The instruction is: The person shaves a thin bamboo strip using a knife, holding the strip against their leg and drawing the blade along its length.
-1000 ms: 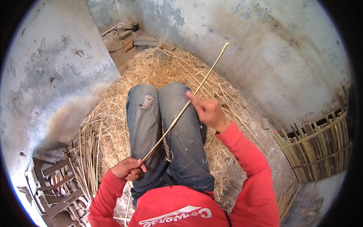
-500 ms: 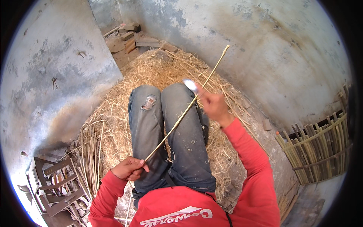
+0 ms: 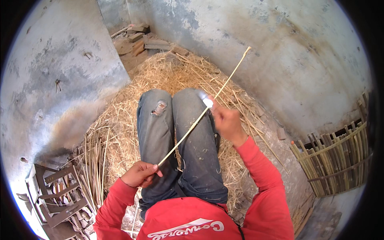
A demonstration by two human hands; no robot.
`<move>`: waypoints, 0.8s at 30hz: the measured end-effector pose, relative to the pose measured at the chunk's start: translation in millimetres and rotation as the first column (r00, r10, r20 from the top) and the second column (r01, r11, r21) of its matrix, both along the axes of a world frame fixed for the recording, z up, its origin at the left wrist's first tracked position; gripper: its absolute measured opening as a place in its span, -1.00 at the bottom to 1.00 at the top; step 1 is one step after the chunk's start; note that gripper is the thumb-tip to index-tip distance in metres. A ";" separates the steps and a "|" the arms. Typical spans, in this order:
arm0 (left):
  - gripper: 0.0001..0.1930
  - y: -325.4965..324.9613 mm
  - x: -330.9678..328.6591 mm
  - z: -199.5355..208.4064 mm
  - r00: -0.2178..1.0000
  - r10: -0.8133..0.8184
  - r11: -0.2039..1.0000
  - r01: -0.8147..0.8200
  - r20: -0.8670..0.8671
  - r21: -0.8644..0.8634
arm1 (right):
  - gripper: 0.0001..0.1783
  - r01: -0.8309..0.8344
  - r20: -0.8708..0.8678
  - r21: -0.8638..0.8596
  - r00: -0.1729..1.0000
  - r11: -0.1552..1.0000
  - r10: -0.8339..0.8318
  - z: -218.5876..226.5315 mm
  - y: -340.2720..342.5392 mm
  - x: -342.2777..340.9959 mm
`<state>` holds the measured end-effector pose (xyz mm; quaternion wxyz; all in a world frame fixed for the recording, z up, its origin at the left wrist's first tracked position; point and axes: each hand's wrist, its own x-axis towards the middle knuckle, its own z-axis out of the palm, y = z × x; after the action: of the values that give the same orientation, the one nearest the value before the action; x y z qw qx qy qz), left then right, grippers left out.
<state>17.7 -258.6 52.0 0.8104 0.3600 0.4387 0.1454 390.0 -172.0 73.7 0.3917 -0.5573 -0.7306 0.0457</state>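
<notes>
A long, thin strip of bamboo or cane (image 3: 191, 127) slants across my thighs, from near my lap up to the far right. Its near end is pinched between thumb and fingers of my left hand (image 3: 141, 174). My right hand (image 3: 227, 122) is closed around a small knife, beside the strip above my right knee. The shiny blade (image 3: 207, 102) lies against or just over the strip, and glare blurs its outline. The knife's handle is hidden in my fist. Pale shavings cling to my jeans (image 3: 196, 160).
Straw-like shavings (image 3: 124, 120) cover the floor around my legs. Several long strips (image 3: 94, 168) lie at the left by a brown slatted frame (image 3: 60, 196). A woven slat basket (image 3: 336, 160) stands at the right wall. Bricks (image 3: 140, 40) are piled in the far corner.
The knife and right hand have moved slightly toward me along the strip, and the blade's angle has changed. My left hand and the strip have shifted a little right and away.
</notes>
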 end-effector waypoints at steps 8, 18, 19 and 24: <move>-0.57 -1.1 1.6 -6.0 1.000 -0.004 0.999 0.004 0.017 0.047 | -0.51 -0.040 -0.082 -0.028 0.996 0.999 0.038 -0.7 -14.1 -9.2; -0.59 -3.6 -1.8 -7.5 1.000 -0.006 0.998 0.006 0.005 0.065 | -0.54 -0.238 -0.123 -0.044 0.965 0.970 0.231 -13.5 -30.2 -30.7; -0.60 -4.7 -1.4 -8.1 1.000 0.006 0.998 -0.005 -0.014 0.064 | -0.54 -0.257 -0.189 -0.085 0.953 0.963 0.237 -13.1 -26.4 -26.3; -0.66 -19.3 1.9 -3.8 0.992 0.083 0.984 -0.067 -0.097 0.163 | -0.54 -0.096 -0.136 -0.037 0.987 0.995 0.090 -2.0 -10.3 -3.7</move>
<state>19.6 -277.8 48.2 0.7490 0.4140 0.4805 0.1917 386.2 -182.3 71.7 0.4253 -0.5265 -0.7268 0.1171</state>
